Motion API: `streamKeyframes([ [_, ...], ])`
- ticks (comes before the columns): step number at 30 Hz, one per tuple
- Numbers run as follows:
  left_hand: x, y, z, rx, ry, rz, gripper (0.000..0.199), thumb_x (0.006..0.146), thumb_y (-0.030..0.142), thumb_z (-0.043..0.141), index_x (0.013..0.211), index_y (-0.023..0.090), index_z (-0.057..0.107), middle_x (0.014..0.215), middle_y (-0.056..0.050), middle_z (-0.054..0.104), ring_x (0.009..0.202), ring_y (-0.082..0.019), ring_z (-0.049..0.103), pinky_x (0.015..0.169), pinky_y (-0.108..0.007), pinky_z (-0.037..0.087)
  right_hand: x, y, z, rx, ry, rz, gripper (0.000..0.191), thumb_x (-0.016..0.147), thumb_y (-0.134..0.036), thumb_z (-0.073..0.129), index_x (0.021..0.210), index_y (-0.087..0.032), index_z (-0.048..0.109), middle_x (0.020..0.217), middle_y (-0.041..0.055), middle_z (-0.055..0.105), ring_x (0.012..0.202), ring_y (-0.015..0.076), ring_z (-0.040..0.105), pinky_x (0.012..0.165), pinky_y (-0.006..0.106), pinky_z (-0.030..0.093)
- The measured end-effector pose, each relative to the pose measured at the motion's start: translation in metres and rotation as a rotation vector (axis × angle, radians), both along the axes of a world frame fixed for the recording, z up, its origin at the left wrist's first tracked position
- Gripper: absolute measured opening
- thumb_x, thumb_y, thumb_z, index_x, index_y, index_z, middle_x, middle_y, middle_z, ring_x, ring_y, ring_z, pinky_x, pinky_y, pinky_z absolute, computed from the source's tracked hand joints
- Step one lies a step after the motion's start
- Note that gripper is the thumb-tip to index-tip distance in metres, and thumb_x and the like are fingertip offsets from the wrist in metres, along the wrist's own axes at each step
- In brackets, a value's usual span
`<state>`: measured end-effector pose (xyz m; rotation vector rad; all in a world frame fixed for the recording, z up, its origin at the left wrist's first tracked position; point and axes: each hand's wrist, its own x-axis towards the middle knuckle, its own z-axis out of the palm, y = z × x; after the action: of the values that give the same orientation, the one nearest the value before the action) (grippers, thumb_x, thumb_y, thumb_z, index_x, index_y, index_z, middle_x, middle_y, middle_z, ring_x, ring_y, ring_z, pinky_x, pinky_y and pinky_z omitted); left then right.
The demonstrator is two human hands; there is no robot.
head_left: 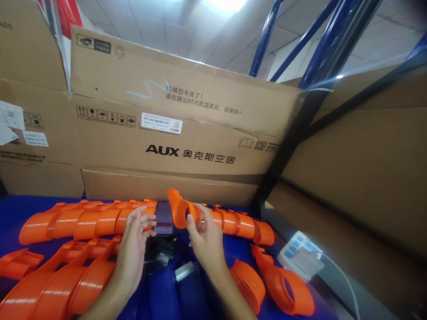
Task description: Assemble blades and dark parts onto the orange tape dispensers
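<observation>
My right hand (208,242) pinches an orange ring-shaped plastic piece (180,212) with a flared tab on top, thumb on the near side and fingers behind. My left hand (131,240) is open, its fingers loosely bent and apart. Its fingertips are beside a dark flat rectangular object (164,218) that stands between the orange rows. Behind my left hand runs a row of nested orange curved pieces (85,221). Another orange row (245,226) extends to the right behind my right hand.
More orange pieces (56,289) fill the near left of the blue surface. Two loose ones (293,293) lie at the near right, beside a white power strip (296,253) with a cable. A large cardboard box panel (200,111) closes off the back, and a blue-black rack post (290,133) slants at right.
</observation>
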<state>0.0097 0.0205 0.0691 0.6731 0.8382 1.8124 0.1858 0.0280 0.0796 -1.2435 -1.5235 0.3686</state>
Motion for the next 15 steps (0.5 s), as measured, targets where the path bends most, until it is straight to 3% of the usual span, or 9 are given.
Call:
streamKeyframes([
  [3, 0.000, -0.001, 0.000, 0.017, -0.018, -0.023, 0.040, 0.085, 0.055, 0.069, 0.109, 0.023, 0.068, 0.094, -0.004, 0.071, 0.088, -0.021, 0.064, 0.070, -0.029, 0.051, -0.005, 0.007, -0.008, 0.041, -0.118, -0.034, 0.047, 0.095, -0.047, 0.059, 0.133, -0.019, 0.063, 0.068, 0.0021, 0.068, 0.056, 0.0211, 0.065, 0.053, 0.030, 0.053],
  [6, 0.000, -0.003, -0.001, 0.036, -0.027, -0.044, 0.033, 0.087, 0.052, 0.069, 0.104, 0.024, 0.068, 0.095, -0.004, 0.071, 0.089, -0.020, 0.063, 0.071, -0.029, 0.050, -0.007, 0.013, -0.015, 0.090, -0.222, -0.080, 0.046, 0.094, -0.045, 0.060, 0.132, -0.019, 0.064, 0.089, 0.0086, 0.076, 0.077, 0.0262, 0.072, 0.067, 0.035, 0.059],
  [10, -0.001, -0.005, -0.004, 0.058, -0.001, -0.068, 0.031, 0.089, 0.051, 0.067, 0.105, 0.024, 0.068, 0.099, -0.004, 0.070, 0.094, -0.021, 0.063, 0.073, -0.030, 0.049, -0.004, 0.021, -0.021, 0.102, -0.353, -0.114, 0.047, 0.095, -0.042, 0.059, 0.134, -0.015, 0.062, 0.113, 0.0153, 0.075, 0.101, 0.0309, 0.072, 0.088, 0.042, 0.058],
  [15, -0.002, -0.004, -0.008, 0.067, 0.023, -0.086, 0.031, 0.091, 0.050, 0.066, 0.108, 0.024, 0.068, 0.099, -0.004, 0.068, 0.093, -0.021, 0.061, 0.074, -0.030, 0.047, -0.004, 0.026, -0.027, 0.080, -0.475, -0.104, 0.043, 0.097, -0.038, 0.059, 0.133, -0.014, 0.062, 0.114, 0.0175, 0.074, 0.108, 0.0325, 0.071, 0.095, 0.045, 0.056],
])
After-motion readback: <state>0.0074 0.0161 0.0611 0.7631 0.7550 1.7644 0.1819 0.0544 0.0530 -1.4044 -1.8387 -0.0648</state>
